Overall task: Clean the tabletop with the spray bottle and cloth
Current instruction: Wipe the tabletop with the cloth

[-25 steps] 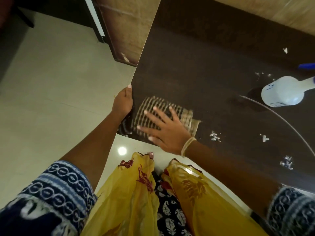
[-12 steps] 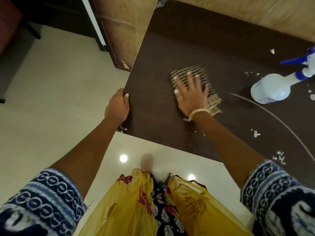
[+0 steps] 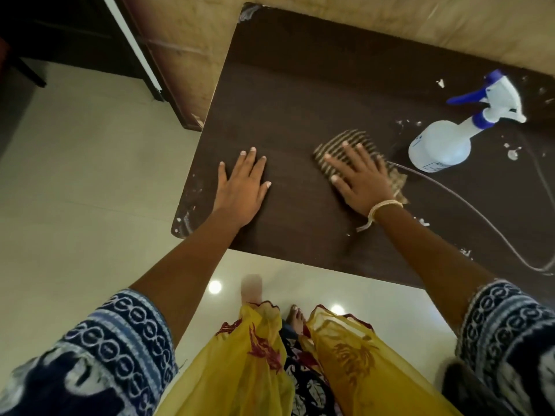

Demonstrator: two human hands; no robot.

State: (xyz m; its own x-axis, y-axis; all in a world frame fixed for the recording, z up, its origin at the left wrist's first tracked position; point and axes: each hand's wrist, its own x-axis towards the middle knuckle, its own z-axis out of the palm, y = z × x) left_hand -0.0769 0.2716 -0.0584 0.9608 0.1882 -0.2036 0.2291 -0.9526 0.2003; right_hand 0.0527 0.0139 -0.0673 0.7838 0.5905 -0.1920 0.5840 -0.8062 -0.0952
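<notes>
Dark tabletop (image 3: 300,94), right hand (image 3: 360,181) fingers flat on cloth (image 3: 339,145), left hand (image 3: 240,187) flat, spray bottle (image 3: 444,145) near.

Dark brown surface (image 3: 300,85), brown-and-cream striped cloth (image 3: 339,142), white spray bottle (image 3: 441,145) with blue trigger, yellow garment (image 3: 240,370) with red motifs

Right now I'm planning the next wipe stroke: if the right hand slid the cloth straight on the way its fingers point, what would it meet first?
The right hand points up and left on the cloth. That line looks free: bare tabletop to the far edge. The spray bottle stands off to the right.
</notes>
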